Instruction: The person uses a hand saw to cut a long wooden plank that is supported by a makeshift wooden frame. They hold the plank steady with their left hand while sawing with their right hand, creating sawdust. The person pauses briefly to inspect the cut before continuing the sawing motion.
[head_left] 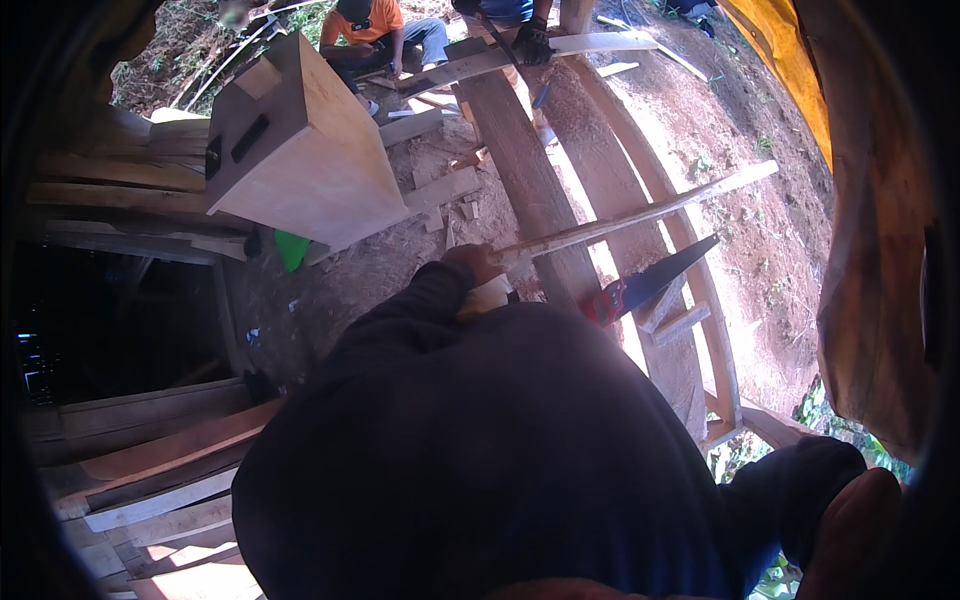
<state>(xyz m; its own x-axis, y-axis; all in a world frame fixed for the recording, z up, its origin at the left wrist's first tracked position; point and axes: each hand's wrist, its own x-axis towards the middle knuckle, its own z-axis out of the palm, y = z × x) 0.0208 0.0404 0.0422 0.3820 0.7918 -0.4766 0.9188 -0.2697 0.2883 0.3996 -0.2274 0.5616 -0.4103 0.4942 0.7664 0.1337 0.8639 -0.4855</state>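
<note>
My left hand (pixel 474 262) is closed round the near end of a long, narrow wooden strip (pixel 640 214). The strip slants up to the right, across the planks of a wooden workbench (pixel 530 190). Below the strip, a handsaw (pixel 660 275) with a red handle and dark blade rests on the bench, its tip toward the upper right. My right hand (pixel 862 520) is at the lower right, near my dark sleeve and away from the bench. Its fingers are too dark and cut off to make out. My dark-clothed torso hides much of the near area.
A big pale wooden box (pixel 320 150) stands left of the bench, a green object (pixel 291 250) beside its base. At the far bench end, a person's black-gloved hand (pixel 533 42) is on a board (pixel 600 42). Another person in orange (pixel 375 25) sits beyond. Stacked planks (pixel 170 500) lie left.
</note>
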